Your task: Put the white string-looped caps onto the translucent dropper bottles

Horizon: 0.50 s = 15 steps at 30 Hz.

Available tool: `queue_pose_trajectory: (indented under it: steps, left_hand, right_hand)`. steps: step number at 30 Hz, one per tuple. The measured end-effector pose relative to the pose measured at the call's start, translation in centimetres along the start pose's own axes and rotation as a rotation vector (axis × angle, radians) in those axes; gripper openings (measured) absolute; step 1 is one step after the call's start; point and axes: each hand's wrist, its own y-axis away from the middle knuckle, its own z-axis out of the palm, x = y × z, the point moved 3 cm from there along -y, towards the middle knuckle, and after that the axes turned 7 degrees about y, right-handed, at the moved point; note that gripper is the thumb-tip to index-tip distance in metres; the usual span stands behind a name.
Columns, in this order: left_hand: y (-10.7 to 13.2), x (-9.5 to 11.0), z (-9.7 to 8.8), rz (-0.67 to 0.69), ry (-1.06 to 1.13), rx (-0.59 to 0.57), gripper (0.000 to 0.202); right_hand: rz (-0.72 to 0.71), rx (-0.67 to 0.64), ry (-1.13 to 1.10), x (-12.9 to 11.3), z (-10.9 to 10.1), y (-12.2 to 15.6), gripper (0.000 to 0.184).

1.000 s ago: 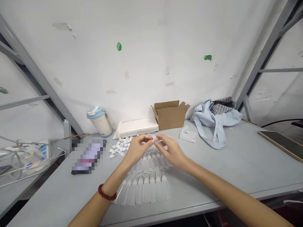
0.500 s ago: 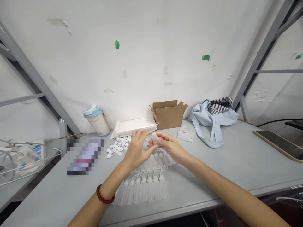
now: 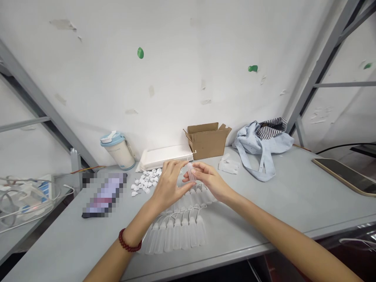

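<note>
Between my two hands, above the grey table, a small translucent plastic squeeze bottle [image 3: 191, 175] stands roughly upright. My left hand [image 3: 168, 183] pinches it, thumb near its bottom and fingertips near its top. From the other side, the thumb and fingers of my right hand [image 3: 210, 178] close on it too. Below my hands lies a front row of similar bottles [image 3: 177, 234] with thin looped strips at their tops. Behind it, a second row [image 3: 202, 195] is partly hidden by my hands. White pointed caps [image 3: 146, 181] lie in a loose pile left of my left hand.
At the back stand a cup with a blue lid [image 3: 118, 150], a white flat pack [image 3: 166, 156] and an open cardboard box [image 3: 210, 143]. More clear bottles [image 3: 229, 165] lie near a blue cloth bag [image 3: 261, 145]. A phone [image 3: 349, 176] lies far right, a blurred purple item [image 3: 105, 195] left.
The view has shifted slightly, so the scene sits a little further left and up. Both hands keep their grip on the bottle, with more of it showing between them.
</note>
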Motion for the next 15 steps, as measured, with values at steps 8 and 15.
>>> queue_pose_trajectory:
  steps: [8, 15]
  left_hand:
    - [0.2, 0.7, -0.2, 0.020, 0.011, -0.007, 0.045]
    - [0.4, 2.2, -0.4, 0.039, 0.073, -0.144, 0.046]
  right_hand:
    - [-0.066, 0.020, 0.138, -0.7, -0.1, 0.1, 0.011]
    - [-0.207, 0.310, 0.220, -1.0, -3.3, -1.0, 0.025]
